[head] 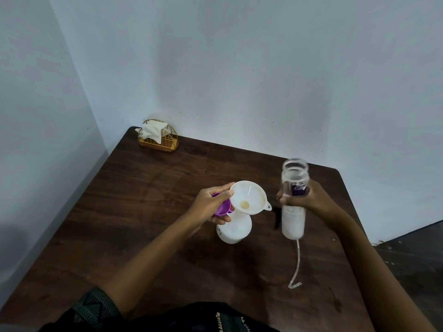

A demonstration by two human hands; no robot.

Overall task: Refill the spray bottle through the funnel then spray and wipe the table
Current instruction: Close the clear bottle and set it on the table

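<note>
A white funnel [249, 197] sits in the neck of a squat white spray bottle [233, 230] standing mid-table. My left hand [208, 207] pinches the funnel's near rim and also keeps a purple cap [221, 208] in its fingers. To the right, my right hand [311, 200] grips a tall clear bottle [293, 219], upright and uncapped, lifted above the table and partly filled with white liquid. A thin clear dip tube [297, 264] lies on the table below it. A dark sprayer head [277, 218] shows partly behind the clear bottle.
The dark wooden table [143, 212] stands in a corner, with walls at the back and left. A gold wire holder with white tissues [158, 137] stands at the far left corner. The table's right edge drops to a dark floor [412, 250].
</note>
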